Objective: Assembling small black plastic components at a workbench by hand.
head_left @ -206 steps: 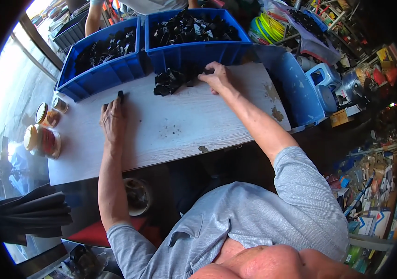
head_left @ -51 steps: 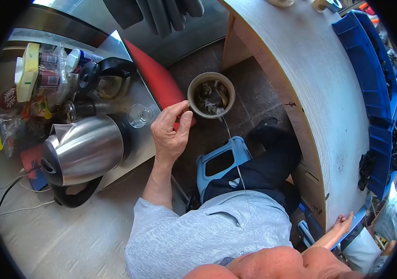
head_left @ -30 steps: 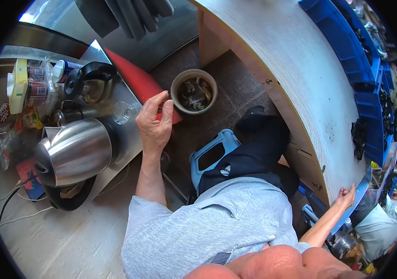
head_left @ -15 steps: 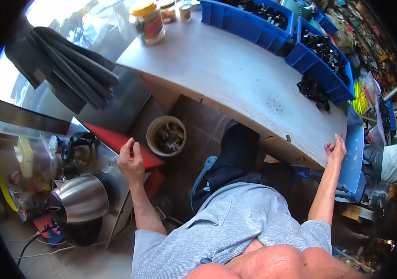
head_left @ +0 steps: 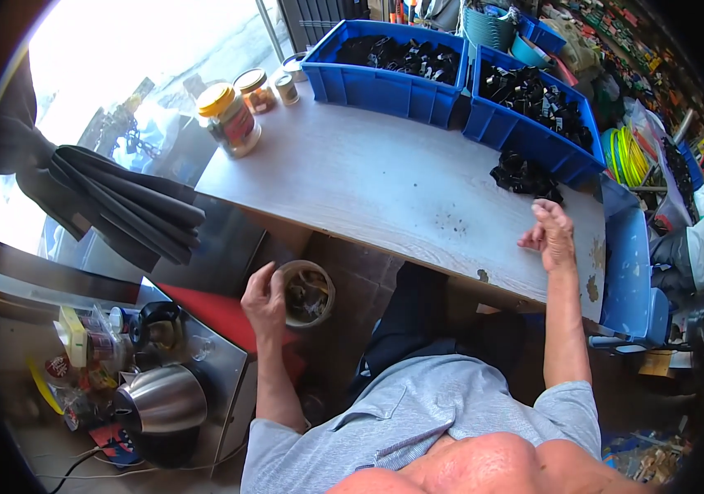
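Hovering left hand (head_left: pixel 263 298) curls beside the round bin (head_left: pixel 307 293).

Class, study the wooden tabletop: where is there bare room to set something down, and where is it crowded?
Bare: the broad middle of the tabletop, between the jars, the blue bins and the right hand. Crowded: the far left corner with jars, and the far right, where black parts lie heaped against a bin.
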`<state>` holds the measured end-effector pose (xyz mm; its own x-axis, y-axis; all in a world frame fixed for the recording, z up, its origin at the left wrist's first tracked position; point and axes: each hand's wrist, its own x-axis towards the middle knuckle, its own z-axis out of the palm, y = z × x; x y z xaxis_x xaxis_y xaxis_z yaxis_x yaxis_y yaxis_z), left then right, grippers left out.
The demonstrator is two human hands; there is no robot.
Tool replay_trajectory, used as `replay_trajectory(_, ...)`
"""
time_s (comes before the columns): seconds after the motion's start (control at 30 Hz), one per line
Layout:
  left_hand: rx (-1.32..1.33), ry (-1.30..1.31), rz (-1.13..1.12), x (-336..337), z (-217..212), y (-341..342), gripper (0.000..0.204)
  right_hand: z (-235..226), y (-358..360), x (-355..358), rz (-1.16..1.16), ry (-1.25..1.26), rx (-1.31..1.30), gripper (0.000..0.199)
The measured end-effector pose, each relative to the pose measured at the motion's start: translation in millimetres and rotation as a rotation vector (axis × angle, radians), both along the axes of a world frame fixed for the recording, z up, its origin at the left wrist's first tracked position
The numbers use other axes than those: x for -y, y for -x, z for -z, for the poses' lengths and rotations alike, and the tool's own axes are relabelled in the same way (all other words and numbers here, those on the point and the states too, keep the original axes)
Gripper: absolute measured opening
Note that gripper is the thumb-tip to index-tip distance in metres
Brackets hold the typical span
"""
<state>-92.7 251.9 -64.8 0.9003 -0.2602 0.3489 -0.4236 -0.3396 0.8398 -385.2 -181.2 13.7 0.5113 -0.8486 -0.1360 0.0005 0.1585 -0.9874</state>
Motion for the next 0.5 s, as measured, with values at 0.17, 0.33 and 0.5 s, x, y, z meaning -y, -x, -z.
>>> replay_trajectory(0.17,0.203,0.07,0.202,105,-80,-14,0.022,0,-49,-5,-0.152,-0.052,0.02,0.033)
replay_trajectory(0.33,0.589,0.056,0.33,207,-148,-42,0.031,7,-91,-2,-0.27,-0.048,0.022,0.036)
replay_trajectory(0.5,0.695,-0.099,0.401,298,-174,-73,0.039,2,-123,4,-0.359,-0.114,-0.028,0.038)
